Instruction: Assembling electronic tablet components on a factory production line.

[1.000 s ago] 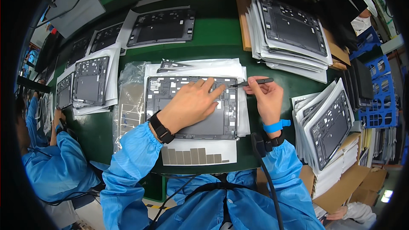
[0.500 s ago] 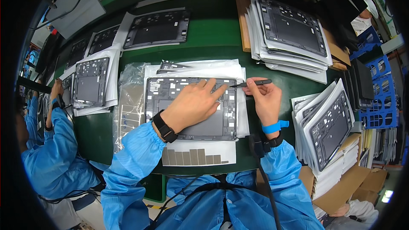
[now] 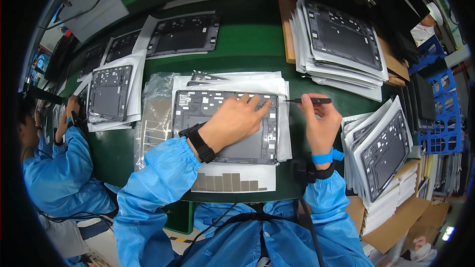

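Observation:
A dark grey tablet back housing (image 3: 227,148) dotted with small white pads lies on white sheets in front of me. Across its upper middle rests my left hand (image 3: 238,121), palm down, the fingers stretched out and a fingertip near the housing's upper right corner. My right hand (image 3: 321,121) is closed round slim black tweezers (image 3: 316,101), which point left with their thin tip just off the housing's right edge. Below the housing shows a white backing sheet (image 3: 232,185) with a row of grey-brown strips of stepped height. Left of it lies a clear plastic bag (image 3: 153,128) with similar pieces.
Stacked housings with white sheets (image 3: 346,34) stand at the back right, another tilted stack (image 3: 383,153) at the right. More housings (image 3: 183,34) lie at the back left, and a smaller pile (image 3: 109,91) nearer. A co-worker in blue (image 3: 57,168) sits at the left.
My right hand has drawn the tweezers to the right, away from the housing's upper right corner. My left hand stays on the housing. The view has shifted slightly.

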Motion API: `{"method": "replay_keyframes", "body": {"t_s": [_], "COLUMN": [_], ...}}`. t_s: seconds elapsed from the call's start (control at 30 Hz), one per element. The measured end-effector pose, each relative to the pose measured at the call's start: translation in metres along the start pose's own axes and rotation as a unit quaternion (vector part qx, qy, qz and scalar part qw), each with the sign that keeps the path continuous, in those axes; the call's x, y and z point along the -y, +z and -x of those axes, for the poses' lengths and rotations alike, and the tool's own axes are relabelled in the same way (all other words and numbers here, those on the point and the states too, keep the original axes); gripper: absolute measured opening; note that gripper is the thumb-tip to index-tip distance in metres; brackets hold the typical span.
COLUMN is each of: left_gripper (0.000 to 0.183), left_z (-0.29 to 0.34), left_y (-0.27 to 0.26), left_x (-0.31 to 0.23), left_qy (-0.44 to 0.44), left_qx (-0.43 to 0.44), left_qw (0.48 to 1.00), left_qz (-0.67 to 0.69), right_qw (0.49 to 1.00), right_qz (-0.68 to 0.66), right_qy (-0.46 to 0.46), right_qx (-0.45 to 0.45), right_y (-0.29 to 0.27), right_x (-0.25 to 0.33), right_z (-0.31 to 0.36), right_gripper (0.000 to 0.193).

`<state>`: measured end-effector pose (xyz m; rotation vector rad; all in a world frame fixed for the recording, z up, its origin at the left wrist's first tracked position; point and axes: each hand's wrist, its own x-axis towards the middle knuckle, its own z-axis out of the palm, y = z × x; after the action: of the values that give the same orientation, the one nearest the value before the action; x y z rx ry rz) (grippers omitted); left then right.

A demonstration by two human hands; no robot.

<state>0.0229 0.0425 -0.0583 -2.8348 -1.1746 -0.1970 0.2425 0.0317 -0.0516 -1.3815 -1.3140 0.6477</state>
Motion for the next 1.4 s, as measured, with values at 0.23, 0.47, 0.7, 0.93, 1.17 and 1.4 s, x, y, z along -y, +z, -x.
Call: {"method": "replay_keyframes", "body": {"t_s": [0.23,0.47,0.7,0.93,1.17,1.4], "left_gripper": [0.052,0.048,0.031,0.025,0.019,0.029], "left_z": [0.001,0.001,0.106,0.169,0.168,0.179], "left_y": [-0.004,-0.016,-0.056,-0.016,-0.009,0.000], "left_x": [0.003,-0.001,-0.005,0.010,0.011,0.005], "left_qy": [-0.010,-0.056,-0.346,-0.432,-0.463,-0.536], "left_qx": [-0.008,0.031,-0.176,-0.153,-0.181,-0.226], "left_qw": [0.998,0.991,0.907,0.866,0.828,0.596], "left_qz": [0.065,0.113,0.167,0.198,0.261,0.554], "right_qw": [0.999,0.998,0.952,0.963,0.968,0.977], "right_qz": [-0.042,0.059,0.251,0.205,0.015,0.118], "right_qy": [0.026,-0.026,0.041,-0.055,0.187,0.023], "right_qx": [-0.019,0.006,0.172,0.168,0.169,0.174], "right_y": [-0.020,-0.020,-0.020,-0.011,-0.008,-0.012], "right_x": [0.001,0.010,-0.001,0.008,-0.011,-0.019], "right_z": [0.010,0.017,0.037,0.051,0.052,0.051], "right_gripper": [0.016,0.014,0.026,0.024,0.026,0.024]}}
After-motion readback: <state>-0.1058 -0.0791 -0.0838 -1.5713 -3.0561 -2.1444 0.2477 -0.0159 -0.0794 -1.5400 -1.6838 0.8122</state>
